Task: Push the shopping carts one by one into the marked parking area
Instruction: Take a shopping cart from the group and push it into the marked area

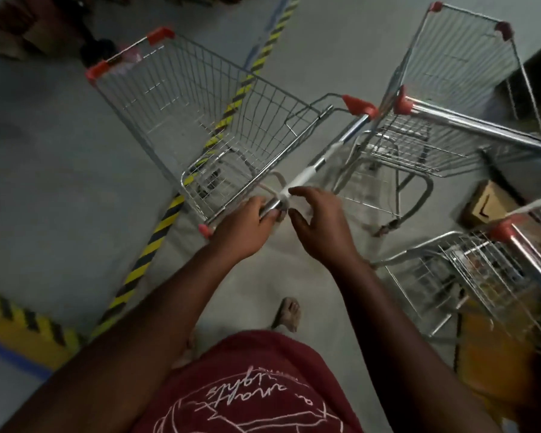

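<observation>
My left hand (245,226) has its fingers wrapped on the handle (313,170) of the cart (200,120), which straddles the striped floor tape (169,214). My right hand (319,226) hovers spread, off the bar. Two more carts (450,98) wait right, unparked; most work left, I judge.

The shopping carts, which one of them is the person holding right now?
The cart on the left, straddling the yellow-black floor stripe. The left hand grips its handle; the right hand hovers open. The other carts stand untouched on the right.
</observation>
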{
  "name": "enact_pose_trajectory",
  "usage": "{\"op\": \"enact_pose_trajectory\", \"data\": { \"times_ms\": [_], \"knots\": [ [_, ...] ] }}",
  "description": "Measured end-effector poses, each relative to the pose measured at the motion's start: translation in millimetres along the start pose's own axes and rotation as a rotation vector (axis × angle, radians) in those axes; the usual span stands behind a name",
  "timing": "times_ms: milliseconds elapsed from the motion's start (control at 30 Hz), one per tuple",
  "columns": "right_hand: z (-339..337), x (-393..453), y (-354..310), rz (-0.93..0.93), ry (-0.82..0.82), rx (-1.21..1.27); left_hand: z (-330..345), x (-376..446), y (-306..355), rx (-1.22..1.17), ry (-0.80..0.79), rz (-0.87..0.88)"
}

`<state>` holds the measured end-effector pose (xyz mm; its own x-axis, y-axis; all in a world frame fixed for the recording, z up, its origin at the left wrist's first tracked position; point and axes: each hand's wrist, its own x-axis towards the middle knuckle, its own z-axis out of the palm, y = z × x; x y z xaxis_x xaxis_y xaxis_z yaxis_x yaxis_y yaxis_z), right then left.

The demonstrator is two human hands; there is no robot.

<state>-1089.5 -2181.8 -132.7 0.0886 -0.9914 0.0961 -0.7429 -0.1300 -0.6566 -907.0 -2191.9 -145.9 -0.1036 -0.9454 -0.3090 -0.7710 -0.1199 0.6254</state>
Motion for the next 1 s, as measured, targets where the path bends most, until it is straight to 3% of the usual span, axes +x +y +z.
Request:
{"op": "enact_pose_trajectory", "data": {
  "times_ms": [133, 300, 433, 633, 800, 1000],
  "knots": [
    [-15, 41, 41, -0.036, -0.092, -0.307, 9, -2, 0, 0.052, 0.031, -0.1],
    [-16, 55, 45, -0.007, -0.154, -0.429, 8, -22, -2, 0.222, 0.093, -0.257],
    [3, 14, 32, -0.035, -0.152, -0.448, 2, -63, -14, 0.262, 0.215, -0.325],
    [19, -56, 8, -0.118, -0.209, -0.486, 7, -143, -46, 0.295, 0.242, -0.351],
    [24, -102, -18, -0.276, -0.162, -0.581, 19, -216, -73, 0.298, 0.253, -0.379],
    [42, -174, -80, -0.497, -0.241, -0.594, 25, -339, -134, 0.289, 0.354, -0.447]
  ]
}}
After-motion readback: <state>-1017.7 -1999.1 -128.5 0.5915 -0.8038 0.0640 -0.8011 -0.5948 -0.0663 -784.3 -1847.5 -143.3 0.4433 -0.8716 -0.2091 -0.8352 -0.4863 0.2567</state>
